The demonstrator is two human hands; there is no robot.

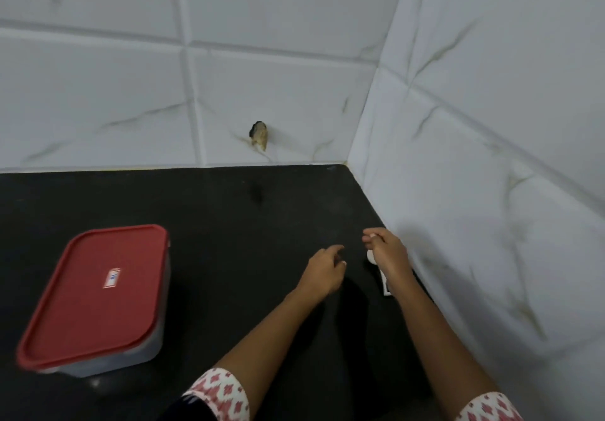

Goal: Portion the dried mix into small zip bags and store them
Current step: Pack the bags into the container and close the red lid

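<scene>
A clear storage container with a red lid (98, 293) stands shut on the black counter (229, 224) at the left. My right hand (389, 253) is near the wall corner, its fingertips pinching a small white item (371, 234). More white bits of the item show under the hand and wrist (387, 284), and it is too blurred to name. My left hand (324, 273) hovers just left of it with its fingers curled toward the right hand. Whether the left hand grips anything is unclear. No dried mix is visible.
White marble-look tiled walls (491, 125) meet in a corner at the counter's back right, close beside my right hand. A chipped hole (260, 134) marks the back wall tile. Bare black counter lies between the container and my hands.
</scene>
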